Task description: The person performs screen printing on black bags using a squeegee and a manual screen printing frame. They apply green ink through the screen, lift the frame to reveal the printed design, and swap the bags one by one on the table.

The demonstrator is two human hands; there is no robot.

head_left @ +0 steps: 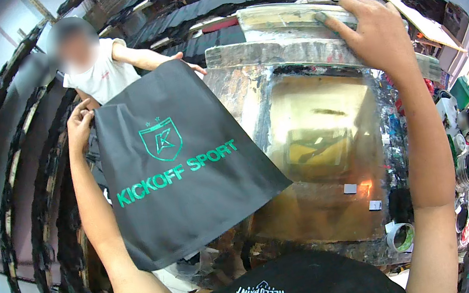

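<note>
A black flat bag or sheet of fabric (pixel 196 214) with a green shield emblem and green lettering hangs tilted in front of me. My left hand (pixel 81 126) pinches its upper left corner. Close to its top right edge is the outstretched hand (pixel 192 66) of another person; whether it touches the fabric I cannot tell. Farther right, my right hand (pixel 373 32) lies over a pale, worn bar (pixel 282 18) at the far side of the printing table, thumb on the near face and fingertips hidden behind. A yellowish translucent screen or sheet (pixel 325 101) lies on the table below.
Drying racks (pixel 12 175) with dark sheets line the left, where the other person (pixel 96 70) stands. A second pale bar (pixel 275 52) crosses the table's far side. Two small pale squares (pixel 350 189) lie near its front. Cans (pixel 468 168) and a tape roll (pixel 401 238) sit at the right.
</note>
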